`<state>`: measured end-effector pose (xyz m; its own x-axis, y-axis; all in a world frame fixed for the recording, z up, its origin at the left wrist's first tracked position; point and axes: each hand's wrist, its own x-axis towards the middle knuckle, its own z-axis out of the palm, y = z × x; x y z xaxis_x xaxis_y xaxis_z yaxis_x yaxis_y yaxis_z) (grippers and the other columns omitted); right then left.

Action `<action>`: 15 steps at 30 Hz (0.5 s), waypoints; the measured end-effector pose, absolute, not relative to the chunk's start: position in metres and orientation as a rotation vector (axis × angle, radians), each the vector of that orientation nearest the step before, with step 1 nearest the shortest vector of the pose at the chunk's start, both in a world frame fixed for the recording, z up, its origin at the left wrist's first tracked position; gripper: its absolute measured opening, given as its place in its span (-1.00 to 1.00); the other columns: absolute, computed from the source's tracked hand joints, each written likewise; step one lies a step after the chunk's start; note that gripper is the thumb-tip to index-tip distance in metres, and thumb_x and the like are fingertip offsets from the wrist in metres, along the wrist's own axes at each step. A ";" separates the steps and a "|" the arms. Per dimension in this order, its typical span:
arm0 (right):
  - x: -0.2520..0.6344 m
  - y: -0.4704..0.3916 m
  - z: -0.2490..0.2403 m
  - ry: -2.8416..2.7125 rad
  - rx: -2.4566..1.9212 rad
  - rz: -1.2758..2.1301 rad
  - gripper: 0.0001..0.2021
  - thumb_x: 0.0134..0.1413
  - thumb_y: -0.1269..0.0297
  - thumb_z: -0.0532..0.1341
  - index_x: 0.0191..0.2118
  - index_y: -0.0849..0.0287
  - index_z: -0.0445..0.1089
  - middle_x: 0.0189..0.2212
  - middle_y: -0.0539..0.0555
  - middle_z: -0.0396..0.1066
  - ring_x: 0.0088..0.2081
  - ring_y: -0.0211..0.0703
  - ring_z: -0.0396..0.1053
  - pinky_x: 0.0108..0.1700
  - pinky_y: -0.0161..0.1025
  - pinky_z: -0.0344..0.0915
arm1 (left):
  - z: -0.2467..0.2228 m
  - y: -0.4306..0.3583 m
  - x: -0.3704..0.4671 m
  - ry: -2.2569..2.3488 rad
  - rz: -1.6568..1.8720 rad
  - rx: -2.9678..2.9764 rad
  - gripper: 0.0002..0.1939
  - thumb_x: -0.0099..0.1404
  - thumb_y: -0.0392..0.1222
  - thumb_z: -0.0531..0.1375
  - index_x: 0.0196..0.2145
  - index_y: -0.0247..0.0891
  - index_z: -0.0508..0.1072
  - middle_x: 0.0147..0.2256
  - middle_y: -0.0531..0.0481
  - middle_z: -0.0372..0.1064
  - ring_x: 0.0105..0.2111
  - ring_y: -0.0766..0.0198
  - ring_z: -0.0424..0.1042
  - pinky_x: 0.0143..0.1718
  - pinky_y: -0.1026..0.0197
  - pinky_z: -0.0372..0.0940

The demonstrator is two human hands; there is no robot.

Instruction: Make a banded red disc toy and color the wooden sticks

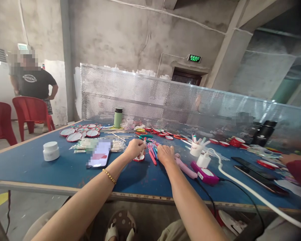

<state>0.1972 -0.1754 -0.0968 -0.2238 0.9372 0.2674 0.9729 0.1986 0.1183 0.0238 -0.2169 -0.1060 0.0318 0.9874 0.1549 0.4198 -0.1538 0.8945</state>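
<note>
My left hand (pixel 137 148) is closed around a slim white pen-like stick with a red upper end (pixel 144 140). The stick stands upright over a small round red-rimmed disc (pixel 139 159) lying on the blue table. To the right, my right hand (pixel 166 154) rests palm down, beside several red and blue markers (pixel 152 156) and a pink-and-blue tangle of small pieces (pixel 153 144). Its fingertips point away and are hidden, so I cannot tell whether it holds anything.
A lit phone (pixel 100 155) and a white jar (pixel 51 151) lie left. Red-rimmed discs (pixel 74 137) and a green bottle (pixel 118 118) stand behind. Rightward are a pink heat-tool-like object (pixel 187 168), a purple box (pixel 205 174), a white cable (pixel 237 182) and another person's sleeve (pixel 299 169).
</note>
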 end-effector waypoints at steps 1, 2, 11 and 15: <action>0.197 -0.175 -0.097 -2.306 -1.866 -0.367 -0.66 0.34 0.16 0.26 0.13 0.18 0.39 0.09 0.15 0.43 0.01 -0.03 0.47 0.03 0.04 0.46 | -0.106 -0.217 0.024 1.451 1.088 1.649 -0.65 0.44 -0.05 0.22 0.08 -0.29 0.45 0.03 -0.13 0.44 -0.08 0.11 0.50 -0.07 -0.02 0.47; 0.197 -0.174 -0.098 -2.284 -1.862 -0.337 -0.66 0.34 0.16 0.26 0.13 0.18 0.39 0.09 0.15 0.43 0.01 -0.03 0.47 0.03 0.04 0.46 | -0.106 -0.217 0.024 1.455 1.084 1.647 -0.66 0.44 -0.05 0.22 0.07 -0.28 0.45 0.02 -0.13 0.44 -0.08 0.11 0.50 -0.07 -0.02 0.47; 0.199 -0.172 -0.084 -1.890 -1.583 0.034 -0.69 0.35 0.17 0.25 0.10 0.21 0.41 0.01 0.13 0.47 -0.03 -0.06 0.49 0.02 0.02 0.46 | -0.107 -0.216 0.025 1.446 1.120 1.616 -0.65 0.44 -0.05 0.22 0.08 -0.29 0.44 0.03 -0.14 0.44 -0.08 0.11 0.50 -0.06 -0.02 0.47; 0.200 -0.174 -0.079 -1.781 -1.279 0.357 -0.73 0.37 0.22 0.23 0.08 0.22 0.41 -0.28 0.00 0.51 -0.32 -0.22 0.50 -0.19 -0.16 0.48 | -0.106 -0.217 0.025 1.417 1.166 1.643 -0.63 0.44 -0.06 0.22 0.11 -0.28 0.43 0.05 -0.15 0.43 -0.05 0.10 0.49 -0.05 -0.04 0.47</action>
<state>0.1995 -0.1736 -0.0787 -0.0733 0.8692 0.4891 0.6133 0.4260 -0.6651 0.0252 -0.2168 -0.1059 0.0124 0.9796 0.2007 0.3855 -0.1898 0.9030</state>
